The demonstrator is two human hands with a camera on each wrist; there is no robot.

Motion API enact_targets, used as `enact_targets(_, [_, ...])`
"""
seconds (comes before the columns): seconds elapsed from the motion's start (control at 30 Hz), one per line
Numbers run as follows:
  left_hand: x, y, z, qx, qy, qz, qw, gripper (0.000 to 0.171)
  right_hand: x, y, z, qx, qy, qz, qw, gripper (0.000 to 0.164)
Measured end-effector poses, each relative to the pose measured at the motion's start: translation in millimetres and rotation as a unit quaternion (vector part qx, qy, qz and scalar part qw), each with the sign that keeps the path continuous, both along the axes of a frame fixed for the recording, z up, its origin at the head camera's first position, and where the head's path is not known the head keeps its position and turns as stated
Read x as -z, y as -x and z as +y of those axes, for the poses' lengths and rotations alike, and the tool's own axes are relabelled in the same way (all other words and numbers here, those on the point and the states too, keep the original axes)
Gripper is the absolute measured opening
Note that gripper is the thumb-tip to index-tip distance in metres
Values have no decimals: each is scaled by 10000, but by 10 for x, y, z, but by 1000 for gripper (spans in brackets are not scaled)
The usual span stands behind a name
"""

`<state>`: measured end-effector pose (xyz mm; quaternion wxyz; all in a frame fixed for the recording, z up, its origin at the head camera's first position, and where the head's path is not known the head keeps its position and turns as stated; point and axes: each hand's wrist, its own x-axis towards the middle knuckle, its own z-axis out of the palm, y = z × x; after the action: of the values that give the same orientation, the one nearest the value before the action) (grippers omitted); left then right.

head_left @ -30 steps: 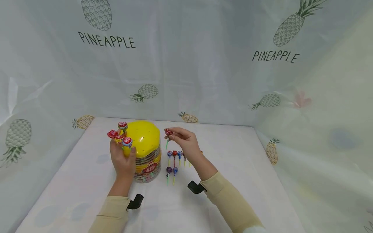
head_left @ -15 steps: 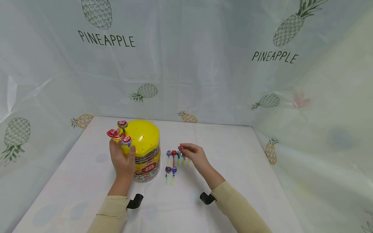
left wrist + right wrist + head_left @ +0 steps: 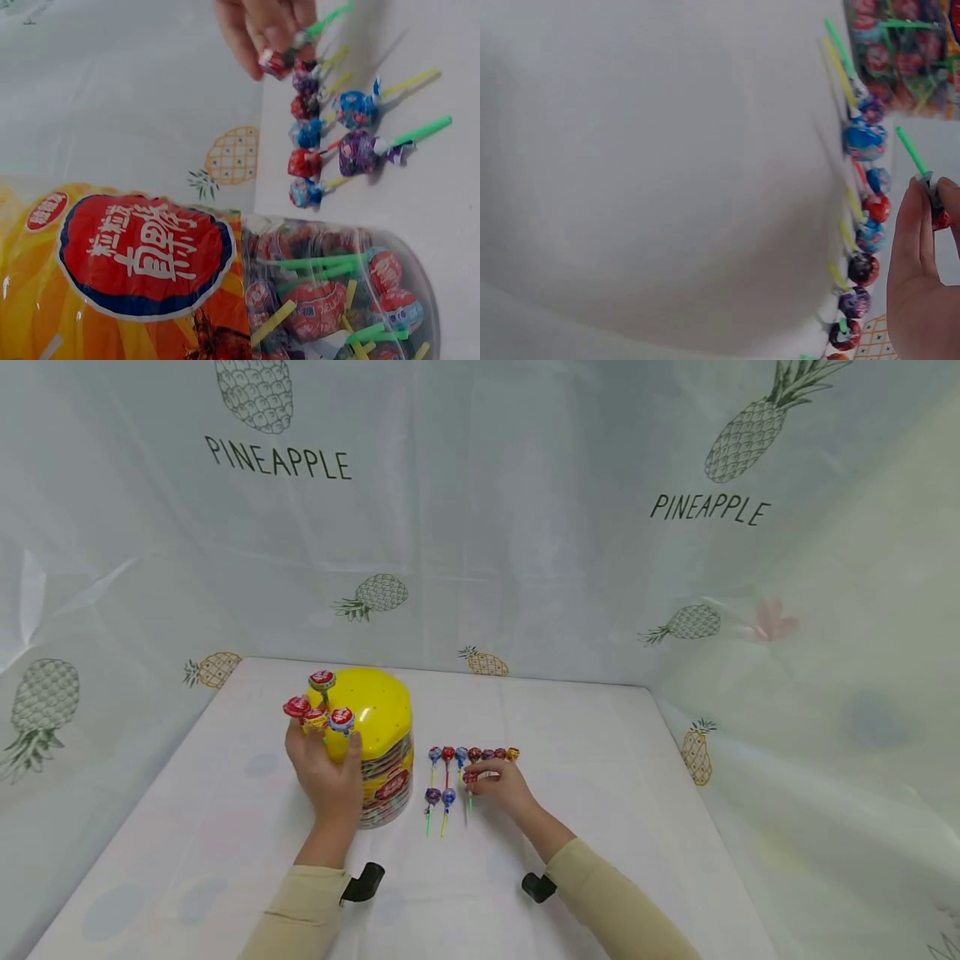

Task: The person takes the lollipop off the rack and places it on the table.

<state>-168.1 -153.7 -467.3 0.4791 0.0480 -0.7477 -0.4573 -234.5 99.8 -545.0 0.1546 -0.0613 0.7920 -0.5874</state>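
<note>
My left hand grips several upright lollipops, their wrapped heads above the fingers, beside the yellow lid of a clear candy jar. The left wrist view has the jar's label and the lollipops inside it, but not that hand. My right hand pinches a red-wrapped lollipop near its head, green stick pointing toward me. It is held over the table below a row of lollipops. Left of it, a purple lollipop and a blue lollipop lie in a second row.
A white cloth covers the table. Behind it hangs a pineapple-print sheet, which continues down both sides. Black curved pieces stick out from both wrists.
My right hand has carried the red lollipop from beside the lid, right and toward me, past the upper row. My left hand has shifted slightly right with its lollipops.
</note>
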Motion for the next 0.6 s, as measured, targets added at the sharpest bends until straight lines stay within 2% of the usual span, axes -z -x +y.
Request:
enact_targets(0.1, [-6, -13, 52, -125, -11, -54, 9999, 73, 69, -15, -15, -117, -443, 68, 9989, 24])
enact_targets(0.27, [-1, -31, 99, -212, -53, -74, 9997, 70, 149, -33, -65, -374, -1198, 537, 9906, 18])
enact_targets(0.47, [-22, -89, 66, 173, -263, -54, 9995, 66, 207, -40, -102, -327, -1211, 623, 9901, 17])
enact_targets(0.6, [-62, -152, 6, 457, -92, -224, 9987, 59, 228, -37, -110, -269, -1265, 595, 9898, 17])
